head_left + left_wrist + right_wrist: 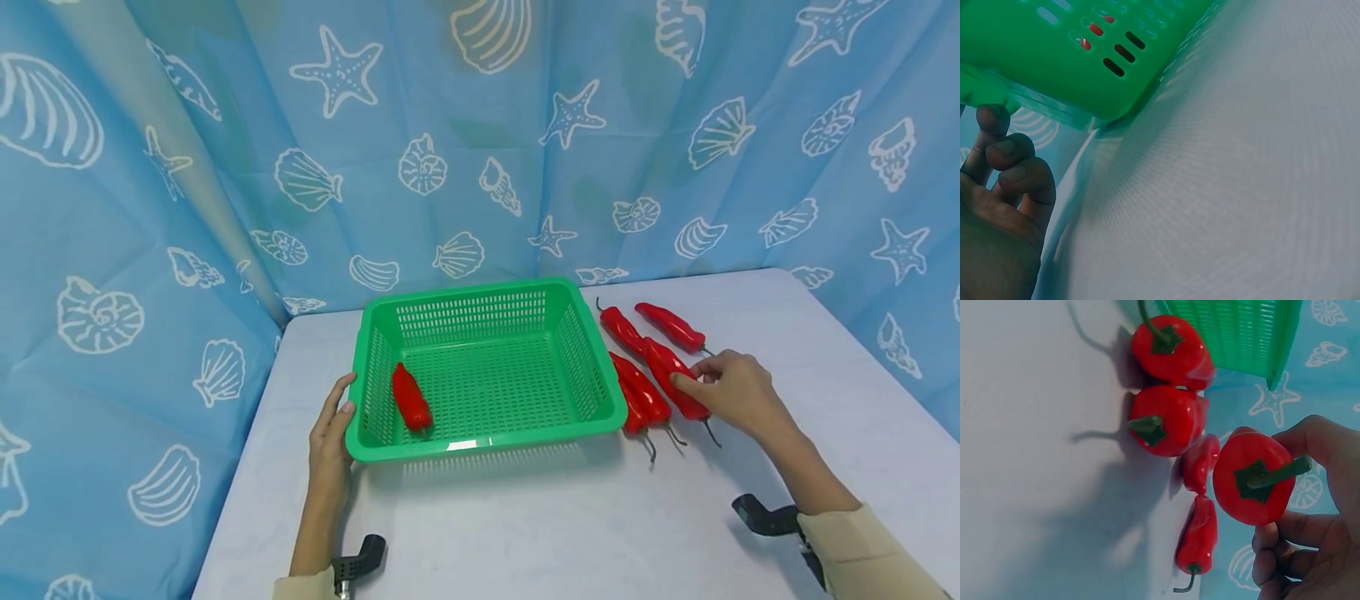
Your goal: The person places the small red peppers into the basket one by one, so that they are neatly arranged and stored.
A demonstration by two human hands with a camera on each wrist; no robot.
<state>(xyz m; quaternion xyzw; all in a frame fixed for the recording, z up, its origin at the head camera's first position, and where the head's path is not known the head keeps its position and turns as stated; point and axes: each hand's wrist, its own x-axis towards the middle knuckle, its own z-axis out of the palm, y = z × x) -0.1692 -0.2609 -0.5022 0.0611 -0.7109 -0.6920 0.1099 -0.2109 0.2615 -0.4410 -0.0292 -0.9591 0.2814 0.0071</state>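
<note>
The right hand is pinching a red pepper beside the green basket; the left hand is loosely touching it. Filling appears early: one pepper is lying inside, four others outside.

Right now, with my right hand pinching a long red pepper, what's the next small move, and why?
I'd probably carry the held long, glossy red pepper over the rectangular green plastic basket: the right hand pinches it, the left hand holds the basket's edge, and another red pepper lies inside.
</note>
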